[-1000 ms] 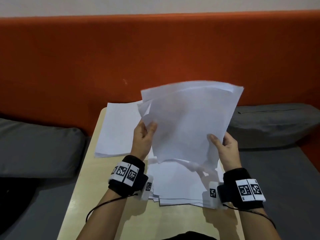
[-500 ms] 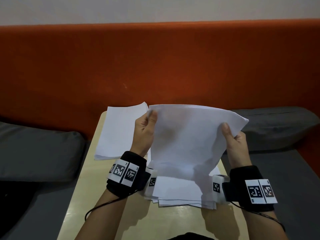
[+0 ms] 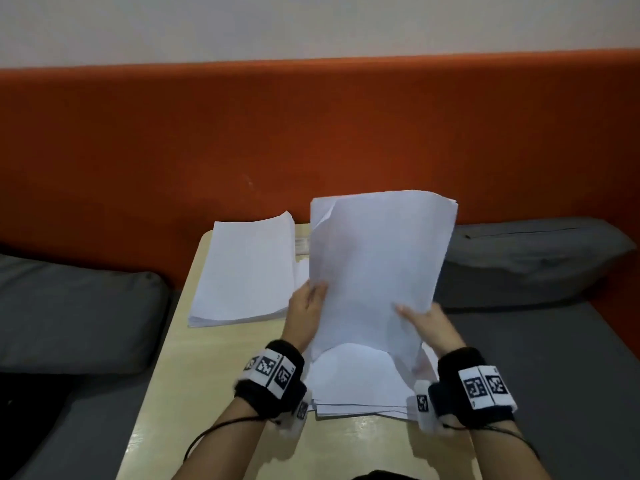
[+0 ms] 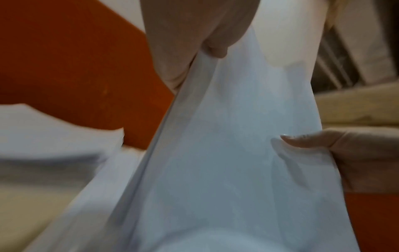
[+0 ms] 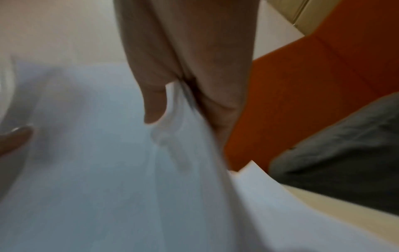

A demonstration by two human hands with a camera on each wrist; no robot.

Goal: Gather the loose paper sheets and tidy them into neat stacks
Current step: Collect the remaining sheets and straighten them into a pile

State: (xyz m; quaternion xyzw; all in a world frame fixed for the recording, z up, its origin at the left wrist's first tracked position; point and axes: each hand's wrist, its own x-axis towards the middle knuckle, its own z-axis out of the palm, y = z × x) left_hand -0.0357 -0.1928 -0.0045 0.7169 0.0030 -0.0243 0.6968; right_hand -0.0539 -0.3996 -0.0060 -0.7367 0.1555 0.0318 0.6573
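Note:
I hold a bundle of white paper sheets (image 3: pixel 377 268) upright above the small beige table (image 3: pixel 166 386). My left hand (image 3: pixel 308 306) grips the bundle's left edge, thumb in front. My right hand (image 3: pixel 426 323) pinches its lower right edge, thumb pressed on the front sheet. In the left wrist view the held sheets (image 4: pixel 226 153) fill the frame, and the right thumb (image 4: pixel 306 140) lies on them. The right wrist view shows the sheets (image 5: pixel 97 153) clamped between thumb and fingers. Under my hands lies a loose pile of sheets (image 3: pixel 356 386). A neat stack (image 3: pixel 246 271) sits at the far left.
An orange padded backrest (image 3: pixel 311 133) rises just behind the table. Grey cushions lie to the left (image 3: pixel 69 313) and right (image 3: pixel 533 258), with a grey seat (image 3: pixel 554 375) on the right. Black wristbands with markers and thin cables sit on both wrists.
The held bundle has turned from a wide, tilted spread to standing tall and upright. Both hands slid down from its upper corners to its lower side edges.

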